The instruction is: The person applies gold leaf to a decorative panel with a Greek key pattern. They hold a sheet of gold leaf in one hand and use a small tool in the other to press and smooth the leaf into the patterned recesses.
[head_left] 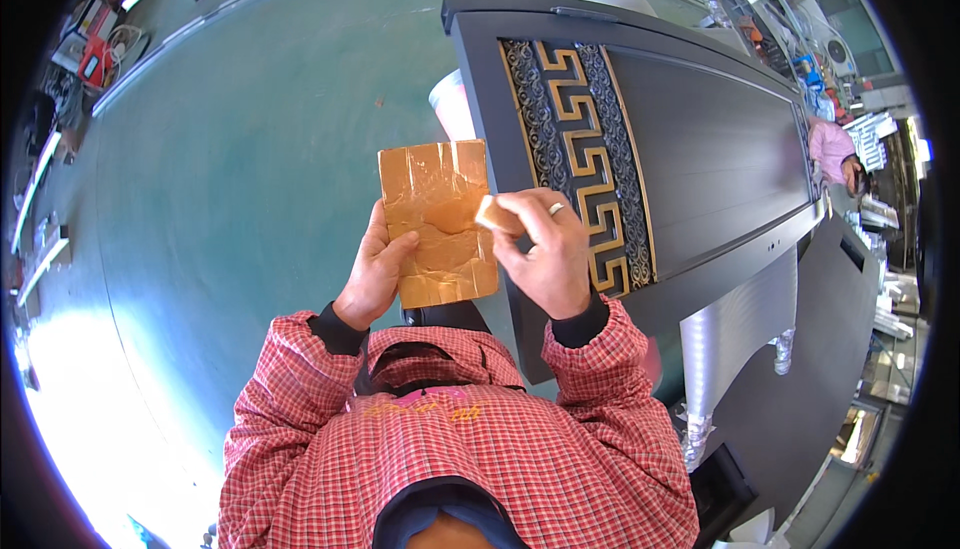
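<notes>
In my left hand (377, 267) is a flat rectangular board (438, 174) covered in crinkled, shiny gold-brown film or paint, gripped at its left edge with the thumb on top. My right hand (548, 249), wearing a ring, pinches a small pale sponge-like block (497, 217) at the board's right edge. A dark grey door panel (720, 164) lies to my right, supported above the floor. Across its near end runs a carved band (590, 169) with a gold key pattern between dark floral strips. The underside of the board is hidden.
Silvery wrapped supports (740, 324) stand beneath the panel. At its far end a person in pink (832, 152) bends over. Another dark panel (800, 379) lies at the right. Tools and a red machine (95, 61) sit along the left edge of the green floor (250, 149).
</notes>
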`<state>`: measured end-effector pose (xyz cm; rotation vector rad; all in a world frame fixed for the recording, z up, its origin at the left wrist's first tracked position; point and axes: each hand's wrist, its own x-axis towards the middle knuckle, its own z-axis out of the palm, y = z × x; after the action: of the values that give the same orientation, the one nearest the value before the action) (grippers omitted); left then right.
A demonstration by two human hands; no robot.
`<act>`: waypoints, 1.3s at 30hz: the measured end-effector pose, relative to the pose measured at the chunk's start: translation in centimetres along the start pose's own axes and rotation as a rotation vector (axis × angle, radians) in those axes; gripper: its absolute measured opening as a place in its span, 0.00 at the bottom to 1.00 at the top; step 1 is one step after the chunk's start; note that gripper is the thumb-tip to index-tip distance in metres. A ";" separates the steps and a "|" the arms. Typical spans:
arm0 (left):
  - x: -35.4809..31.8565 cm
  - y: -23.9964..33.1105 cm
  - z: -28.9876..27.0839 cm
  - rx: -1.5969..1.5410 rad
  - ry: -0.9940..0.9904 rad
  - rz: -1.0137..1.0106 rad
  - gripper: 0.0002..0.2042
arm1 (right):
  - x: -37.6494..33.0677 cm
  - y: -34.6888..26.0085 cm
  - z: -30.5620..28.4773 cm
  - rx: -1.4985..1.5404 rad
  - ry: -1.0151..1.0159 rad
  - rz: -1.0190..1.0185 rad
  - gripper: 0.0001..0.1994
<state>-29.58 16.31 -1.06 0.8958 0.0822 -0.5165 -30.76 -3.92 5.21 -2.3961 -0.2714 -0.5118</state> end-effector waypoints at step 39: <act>41.9 18.6 -0.6 0.240 -0.226 -0.253 0.28 | 17.8 29.5 12.7 -0.461 0.176 0.782 0.14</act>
<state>15.79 9.72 0.28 1.0615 -0.0754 -0.8745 -1.56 -17.00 -12.85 -2.5973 0.9188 -0.4281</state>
